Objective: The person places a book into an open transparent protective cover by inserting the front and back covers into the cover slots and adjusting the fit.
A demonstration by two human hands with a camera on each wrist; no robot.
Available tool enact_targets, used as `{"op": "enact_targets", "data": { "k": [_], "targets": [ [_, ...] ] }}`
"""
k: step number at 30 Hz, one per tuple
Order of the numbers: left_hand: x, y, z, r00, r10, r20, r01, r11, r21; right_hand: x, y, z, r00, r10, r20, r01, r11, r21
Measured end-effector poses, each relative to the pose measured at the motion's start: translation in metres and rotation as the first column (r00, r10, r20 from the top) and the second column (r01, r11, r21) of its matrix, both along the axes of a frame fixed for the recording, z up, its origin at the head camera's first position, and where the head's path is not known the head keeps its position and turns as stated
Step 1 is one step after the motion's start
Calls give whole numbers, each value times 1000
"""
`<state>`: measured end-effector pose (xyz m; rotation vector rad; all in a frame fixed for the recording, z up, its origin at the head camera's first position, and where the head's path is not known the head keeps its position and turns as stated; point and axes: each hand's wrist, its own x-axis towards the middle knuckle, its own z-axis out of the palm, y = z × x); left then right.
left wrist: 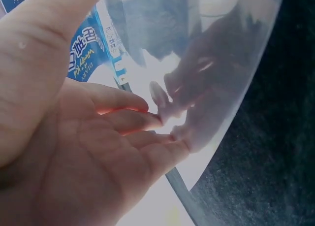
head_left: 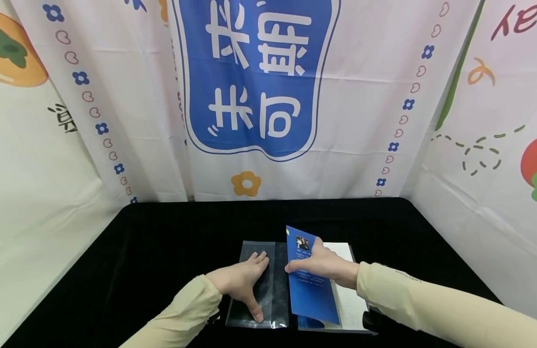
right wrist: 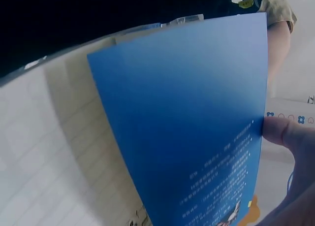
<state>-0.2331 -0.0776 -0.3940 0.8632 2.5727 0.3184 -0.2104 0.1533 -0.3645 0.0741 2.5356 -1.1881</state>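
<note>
An open book [head_left: 353,309] lies on the black table, its white pages facing up on the right. Its blue cover flap [head_left: 314,299], printed with small white text and a photo, stands raised at a tilt. My right hand [head_left: 324,263] holds this flap, with the thumb at its free edge; the right wrist view shows the flap [right wrist: 187,98] over the pages [right wrist: 34,127]. Left of it a clear plastic book cover [head_left: 279,304] is spread out. My left hand [head_left: 242,280] rests on it, fingers extended. In the left wrist view, the fingers touch the shiny plastic [left wrist: 221,83].
The black tabletop [head_left: 186,232] extends around the book. A white curtain [head_left: 360,121] with a blue sign hangs behind it, and printed cloths hang at both sides. A blue printed cover [left wrist: 88,48] shows in the left wrist view.
</note>
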Motion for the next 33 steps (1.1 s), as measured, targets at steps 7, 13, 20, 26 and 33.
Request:
{"op": "enact_targets", "data": {
  "k": [7,13,20,26,33],
  "targets": [
    [2,1,0,1000,9,-26,-10,1000,-20,-2,-13,-1,999,5,-34,-3,999,42],
    [8,1,1,999,0,-51,-3,999,-51,-6,-18,-3,997,62,-43,-59,995,77],
    [12,1,1,997,10,-72,-11,1000,-21,-6,-21,-9,974,192,-122,-146,940,310],
    [11,2,0,998,31,-60,-32,999,-14,-7,-27,-16,952,276,-132,-186,863,469],
    [9,1,-2,998,44,-33,-44,999,1,-7,-33,-17,940,322,-110,-209,801,561]
  ]
}}
